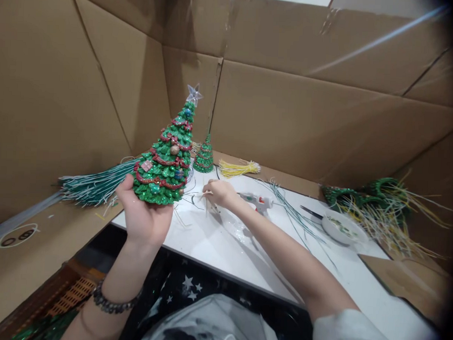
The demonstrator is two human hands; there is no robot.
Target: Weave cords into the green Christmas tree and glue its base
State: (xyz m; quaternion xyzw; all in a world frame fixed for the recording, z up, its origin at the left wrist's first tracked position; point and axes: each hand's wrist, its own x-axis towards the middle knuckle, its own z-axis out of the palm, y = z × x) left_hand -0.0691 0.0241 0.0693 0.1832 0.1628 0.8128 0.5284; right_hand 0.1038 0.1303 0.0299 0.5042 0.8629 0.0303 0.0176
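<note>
A glittery green Christmas tree figurine point(165, 160) with red garlands, small coloured ornaments and a clear star point(194, 94) on top is held up, tilted slightly right, over the table's left edge. My left hand point(147, 221) grips it from below by its base. Over the white tabletop, my right hand point(218, 194) is closed in a pinch. Pale thin strands point(209, 204) show just under its fingertips; whether they are in the grip I cannot tell. Just beyond this hand stands a smaller-looking, starless green tree point(203, 157). A white glue gun point(263, 203) lies right of it, partly behind my forearm.
Bundles of green wires point(99, 183) and yellow wires point(239, 168) lie left and back. Loose green wires point(294, 214), a dark pointed tool point(311, 211) and a white bowl point(327, 229) are on the right. Beyond sit green pieces with trailing wires point(381, 220). Cardboard walls point(325, 119) surround the table.
</note>
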